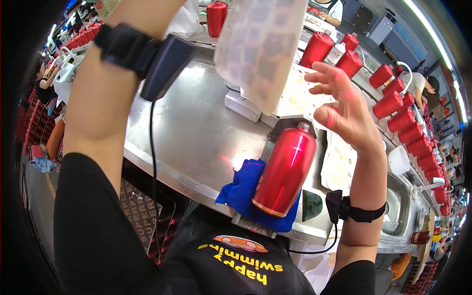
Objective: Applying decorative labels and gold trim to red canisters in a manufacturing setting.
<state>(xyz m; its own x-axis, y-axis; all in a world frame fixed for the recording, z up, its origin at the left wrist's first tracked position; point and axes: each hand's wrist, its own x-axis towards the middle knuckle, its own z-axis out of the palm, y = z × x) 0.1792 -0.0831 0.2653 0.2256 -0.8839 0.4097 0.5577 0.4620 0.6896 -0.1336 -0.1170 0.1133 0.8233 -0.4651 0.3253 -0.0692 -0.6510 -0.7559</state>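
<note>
As L forearm (98, 108) stretches up past top edge, L hand o/o view (grip: can't tell); R hand (346, 105) raised, fingers apart, nr red bottle (287, 169) on blue cloth (241, 186).

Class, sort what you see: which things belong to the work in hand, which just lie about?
Likely in the work: nearest red bottle, blue cloth beneath it, translucent sheet by the open right hand.
Lying about, probably: plastic bag, white tub.

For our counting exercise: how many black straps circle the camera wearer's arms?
2: one black strap around the left forearm, another black strap around the right forearm. Others may be hidden under the black sleeves or beyond the frame.
</note>
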